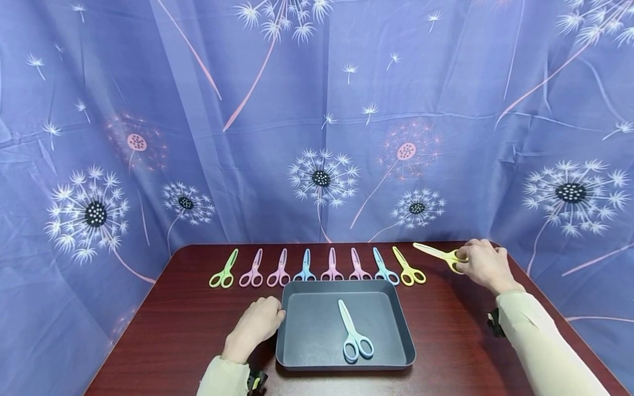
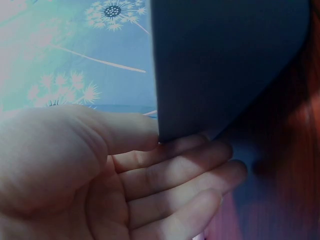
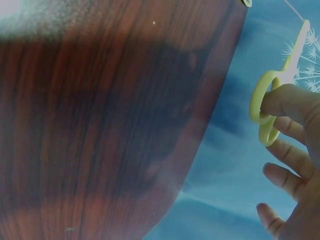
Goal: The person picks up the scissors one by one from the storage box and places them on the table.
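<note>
My right hand [image 1: 485, 265] pinches a pair of yellow scissors [image 1: 436, 252] by the handle loops, at the table's far right. The blades point left in the head view. In the right wrist view, the thumb lies on a loop of these yellow scissors [image 3: 258, 97] and the lower fingers are spread. My left hand [image 1: 258, 323] is at the left wall of a dark grey tray [image 1: 317, 330]. The left wrist view shows the thumb and fingers pinching the tray's edge [image 2: 200, 75]. Light blue scissors [image 1: 350, 327] lie inside the tray, handles toward me.
Behind the tray runs a row of scissors: green [image 1: 225, 273] at the left end, several pink ones, two blue, and yellow [image 1: 407, 269] at the right end. The dark red table [image 1: 163, 330] meets a blue dandelion-print cloth [image 1: 257, 181] behind it.
</note>
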{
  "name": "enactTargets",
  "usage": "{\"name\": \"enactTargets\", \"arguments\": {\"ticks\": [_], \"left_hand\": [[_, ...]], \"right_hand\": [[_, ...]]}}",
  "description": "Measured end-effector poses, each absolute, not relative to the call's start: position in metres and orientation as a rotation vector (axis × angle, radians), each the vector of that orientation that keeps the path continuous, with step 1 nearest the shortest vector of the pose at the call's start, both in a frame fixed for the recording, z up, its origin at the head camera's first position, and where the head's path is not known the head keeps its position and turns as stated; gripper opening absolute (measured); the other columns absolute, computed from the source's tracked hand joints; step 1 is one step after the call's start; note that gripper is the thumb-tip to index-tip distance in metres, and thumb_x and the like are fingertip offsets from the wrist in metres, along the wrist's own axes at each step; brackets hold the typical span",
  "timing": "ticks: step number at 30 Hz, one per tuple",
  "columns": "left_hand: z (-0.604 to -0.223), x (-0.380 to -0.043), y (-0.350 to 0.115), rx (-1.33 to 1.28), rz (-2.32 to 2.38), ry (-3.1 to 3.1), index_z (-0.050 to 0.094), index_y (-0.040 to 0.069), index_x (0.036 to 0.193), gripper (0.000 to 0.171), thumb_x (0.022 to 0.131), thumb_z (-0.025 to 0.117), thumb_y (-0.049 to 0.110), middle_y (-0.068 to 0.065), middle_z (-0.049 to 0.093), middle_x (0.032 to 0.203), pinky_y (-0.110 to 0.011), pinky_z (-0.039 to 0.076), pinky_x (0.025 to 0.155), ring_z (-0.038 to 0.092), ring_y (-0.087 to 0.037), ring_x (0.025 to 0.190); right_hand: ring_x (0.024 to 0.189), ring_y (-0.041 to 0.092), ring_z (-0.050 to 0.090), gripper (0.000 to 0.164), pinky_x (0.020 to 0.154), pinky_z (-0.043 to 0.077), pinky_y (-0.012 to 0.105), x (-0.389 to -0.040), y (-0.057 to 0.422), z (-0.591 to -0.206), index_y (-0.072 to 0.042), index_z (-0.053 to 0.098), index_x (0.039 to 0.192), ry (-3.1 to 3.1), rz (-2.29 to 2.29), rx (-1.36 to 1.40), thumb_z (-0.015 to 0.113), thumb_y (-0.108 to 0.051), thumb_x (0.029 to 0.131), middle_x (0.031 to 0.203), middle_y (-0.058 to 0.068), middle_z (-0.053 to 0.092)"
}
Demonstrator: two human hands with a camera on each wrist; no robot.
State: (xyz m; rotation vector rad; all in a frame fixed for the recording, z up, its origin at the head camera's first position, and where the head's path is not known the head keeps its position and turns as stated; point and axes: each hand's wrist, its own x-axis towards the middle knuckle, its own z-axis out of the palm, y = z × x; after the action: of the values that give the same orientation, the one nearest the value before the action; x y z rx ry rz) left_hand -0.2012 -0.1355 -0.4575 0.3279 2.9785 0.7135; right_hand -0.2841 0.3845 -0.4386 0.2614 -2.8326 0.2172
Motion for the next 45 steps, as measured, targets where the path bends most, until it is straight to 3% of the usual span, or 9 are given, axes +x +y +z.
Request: {"name": "enactTargets", "arguments": {"ticks": [10, 15, 19, 27, 32, 39, 45], "left_hand": [[-0.457, -0.201, -0.135, 0.336, 0.722, 2.982, 0.047, 0.013, 0.057, 0.038, 0.092, 0.062, 0.010, 0.002, 0.039, 0.051, -0.029, 0.032, 0.046, 0.039, -0.015, 0.044], [-0.456, -0.200, -0.136, 0.351, 0.725, 2.990, 0.048, 0.013, 0.057, 0.038, 0.092, 0.062, 0.010, 0.002, 0.039, 0.051, -0.030, 0.032, 0.046, 0.040, -0.015, 0.045], [-0.457, -0.201, -0.136, 0.343, 0.725, 2.984, 0.048, 0.013, 0.057, 0.038, 0.092, 0.062, 0.010, 0.002, 0.039, 0.051, -0.030, 0.032, 0.046, 0.040, -0.015, 0.044], [-0.454, -0.200, -0.135, 0.369, 0.721, 2.994, 0.048, 0.013, 0.056, 0.038, 0.091, 0.062, 0.009, 0.002, 0.038, 0.051, -0.029, 0.032, 0.046, 0.039, -0.014, 0.045], [-0.453, -0.199, -0.135, 0.374, 0.720, 2.998, 0.047, 0.013, 0.056, 0.038, 0.091, 0.062, 0.009, 0.002, 0.038, 0.051, -0.030, 0.033, 0.046, 0.039, -0.014, 0.045], [-0.453, -0.199, -0.135, 0.357, 0.710, 2.993, 0.049, 0.013, 0.057, 0.037, 0.091, 0.061, 0.009, 0.002, 0.039, 0.052, -0.030, 0.033, 0.046, 0.040, -0.014, 0.046], [-0.454, -0.199, -0.136, 0.369, 0.710, 3.000, 0.048, 0.013, 0.057, 0.037, 0.091, 0.062, 0.009, 0.002, 0.040, 0.052, -0.030, 0.034, 0.047, 0.040, -0.015, 0.046]], "right_hand": [[0.100, 0.042, 0.050, 0.017, 0.072, 0.029, 0.066, -0.286, 0.381, -0.446, -0.010, 0.072, 0.088, -2.864, 0.291, 0.165, 0.074, -0.021, 0.075, 0.097, 0.016, 0.063], [0.094, 0.039, 0.051, 0.005, 0.071, 0.027, 0.066, -0.287, 0.377, -0.446, -0.016, 0.069, 0.076, -2.885, 0.357, 0.106, 0.073, -0.019, 0.075, 0.085, 0.010, 0.062], [0.086, 0.035, 0.053, 0.009, 0.069, 0.027, 0.064, -0.286, 0.373, -0.446, -0.020, 0.066, 0.070, -2.918, 0.397, 0.063, 0.071, -0.019, 0.076, 0.076, 0.004, 0.061], [0.083, 0.035, 0.054, 0.005, 0.071, 0.025, 0.065, -0.284, 0.365, -0.447, -0.014, 0.069, 0.076, -2.985, 0.447, -0.033, 0.071, -0.018, 0.077, 0.077, 0.006, 0.062], [0.085, 0.038, 0.055, 0.011, 0.073, 0.024, 0.067, -0.283, 0.359, -0.446, -0.010, 0.072, 0.083, -3.024, 0.471, -0.100, 0.071, -0.020, 0.078, 0.081, 0.010, 0.064], [0.082, 0.039, 0.057, 0.012, 0.077, 0.023, 0.072, -0.282, 0.350, -0.443, -0.015, 0.067, 0.070, -3.053, 0.498, -0.199, 0.067, -0.025, 0.077, 0.071, 0.005, 0.062], [0.090, 0.046, 0.056, 0.021, 0.080, 0.021, 0.074, -0.286, 0.344, -0.445, -0.013, 0.061, 0.067, -3.086, 0.490, -0.330, 0.068, -0.030, 0.077, 0.080, 0.017, 0.062]]}}
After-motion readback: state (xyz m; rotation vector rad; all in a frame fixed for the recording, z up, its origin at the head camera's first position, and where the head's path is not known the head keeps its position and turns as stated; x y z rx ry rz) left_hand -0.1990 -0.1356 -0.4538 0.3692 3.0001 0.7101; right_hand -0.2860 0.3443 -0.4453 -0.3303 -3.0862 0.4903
